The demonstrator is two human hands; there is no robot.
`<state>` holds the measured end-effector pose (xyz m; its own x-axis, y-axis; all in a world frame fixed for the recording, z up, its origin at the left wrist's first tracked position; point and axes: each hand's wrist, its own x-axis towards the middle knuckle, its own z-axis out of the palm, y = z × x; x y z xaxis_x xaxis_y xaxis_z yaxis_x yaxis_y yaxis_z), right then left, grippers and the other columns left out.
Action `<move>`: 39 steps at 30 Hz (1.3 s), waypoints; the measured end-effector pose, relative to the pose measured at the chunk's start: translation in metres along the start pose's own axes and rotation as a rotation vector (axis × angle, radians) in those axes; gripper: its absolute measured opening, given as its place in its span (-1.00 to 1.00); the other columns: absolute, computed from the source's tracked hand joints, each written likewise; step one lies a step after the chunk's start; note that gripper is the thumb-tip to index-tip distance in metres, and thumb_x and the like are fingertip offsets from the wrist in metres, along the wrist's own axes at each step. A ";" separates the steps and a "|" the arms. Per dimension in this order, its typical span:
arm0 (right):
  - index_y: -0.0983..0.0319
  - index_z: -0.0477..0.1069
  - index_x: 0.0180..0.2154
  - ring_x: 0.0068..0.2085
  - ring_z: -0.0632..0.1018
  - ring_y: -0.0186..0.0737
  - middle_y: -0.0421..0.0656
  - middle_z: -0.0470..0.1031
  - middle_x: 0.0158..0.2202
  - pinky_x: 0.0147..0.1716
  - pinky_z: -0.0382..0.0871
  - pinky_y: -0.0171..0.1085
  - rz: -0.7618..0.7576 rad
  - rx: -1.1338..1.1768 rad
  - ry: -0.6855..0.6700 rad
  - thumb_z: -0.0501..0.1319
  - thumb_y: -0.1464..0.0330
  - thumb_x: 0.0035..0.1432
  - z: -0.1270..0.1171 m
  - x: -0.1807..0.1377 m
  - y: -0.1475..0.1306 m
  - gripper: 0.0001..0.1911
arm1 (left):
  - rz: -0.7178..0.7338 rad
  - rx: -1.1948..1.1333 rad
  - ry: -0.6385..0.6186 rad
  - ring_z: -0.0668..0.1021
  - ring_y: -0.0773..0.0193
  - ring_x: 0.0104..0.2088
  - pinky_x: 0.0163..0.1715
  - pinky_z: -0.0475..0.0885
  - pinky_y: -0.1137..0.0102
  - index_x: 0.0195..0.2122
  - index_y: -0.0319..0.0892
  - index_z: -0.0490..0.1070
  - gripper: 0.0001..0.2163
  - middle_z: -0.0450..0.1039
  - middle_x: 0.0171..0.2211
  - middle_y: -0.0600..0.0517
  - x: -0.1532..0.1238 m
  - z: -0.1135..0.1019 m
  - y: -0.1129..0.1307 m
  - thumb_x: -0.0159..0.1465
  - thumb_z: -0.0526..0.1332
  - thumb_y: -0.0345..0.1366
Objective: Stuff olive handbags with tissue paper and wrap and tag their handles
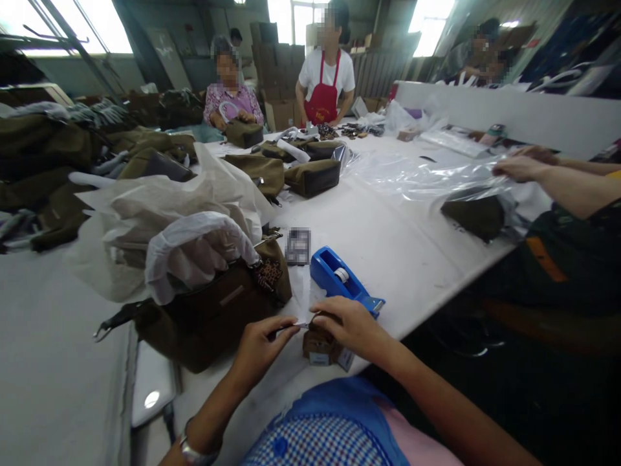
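Note:
My left hand point(264, 343) and my right hand point(347, 323) meet near the table's front edge, both pinched on a short strip of clear tape point(301, 324) stretched between them. Under my right hand lies a small stack of brown tags point(323, 348) with white labels. Just behind my hands stands a blue tape dispenser point(342, 278). To the left, touching none of my fingers, lies a dark olive bag point(213, 310) stuffed with white paper, its strap and metal clip trailing left.
More olive bags point(310, 176) and white stuffing paper point(160, 207) cover the white table point(388, 246). A co-worker's hands point(521, 165) at right hold a clear plastic bag over a dark pouch. Two people work at the far end. Bags pile up at left.

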<state>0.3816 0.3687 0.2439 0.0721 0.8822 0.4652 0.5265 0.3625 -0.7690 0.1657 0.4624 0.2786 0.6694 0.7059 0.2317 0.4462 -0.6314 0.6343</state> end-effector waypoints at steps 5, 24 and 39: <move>0.27 0.51 -0.37 -0.21 0.55 -0.17 -0.13 0.58 -0.32 0.00 0.30 -0.15 -0.073 -0.090 -0.025 0.32 0.33 0.27 0.019 -0.001 -0.004 -0.83 | -0.015 -0.017 -0.014 0.69 0.14 -0.26 -0.17 0.54 0.37 -0.27 -0.13 0.67 -0.83 0.70 -0.28 0.01 0.000 0.002 0.009 0.24 0.34 -0.17; 0.25 0.65 -0.32 -0.16 0.62 -0.14 -0.11 0.66 -0.24 -0.09 0.42 -0.25 0.100 0.616 0.133 0.29 0.10 0.24 0.023 0.020 -0.006 -0.65 | -0.033 -0.187 -0.103 0.63 0.14 -0.19 -0.09 0.48 0.36 -0.36 -0.14 0.67 -0.81 0.65 -0.27 -0.04 0.008 0.005 0.020 0.24 0.34 -0.16; 0.13 0.65 -0.20 -0.35 0.60 -0.29 -0.23 0.64 -0.33 -0.32 0.39 -0.36 -0.042 -0.022 0.049 0.21 0.31 0.33 -0.118 -0.029 -0.045 -0.79 | 0.231 -0.200 -0.047 0.50 0.30 -0.43 -0.41 0.41 0.46 -0.47 -0.16 0.60 -0.75 0.52 -0.45 0.04 0.049 0.029 0.131 0.28 0.32 -0.14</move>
<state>0.4557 0.2915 0.3169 0.0909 0.8504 0.5182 0.5482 0.3917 -0.7389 0.2737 0.4048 0.3520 0.7684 0.5323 0.3554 0.1564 -0.6946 0.7022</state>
